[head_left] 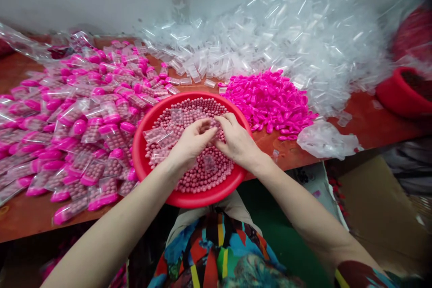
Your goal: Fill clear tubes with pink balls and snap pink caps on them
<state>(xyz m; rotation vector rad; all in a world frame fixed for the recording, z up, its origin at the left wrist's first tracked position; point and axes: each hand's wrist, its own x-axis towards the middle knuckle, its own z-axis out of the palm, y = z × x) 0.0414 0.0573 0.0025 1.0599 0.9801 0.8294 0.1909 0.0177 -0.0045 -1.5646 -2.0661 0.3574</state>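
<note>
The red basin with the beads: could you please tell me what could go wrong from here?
The red basin seems to jut past the front edge of the table, so a knock might tip it and spill the beads. Clear cases lie loose on the beads, and some could get buried. A filled pink-capped case lies near that front edge and might fall.

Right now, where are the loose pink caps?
In the head view, the pink caps lie heaped on the table, just right of the bead basin and in front of the clear cases.
</note>
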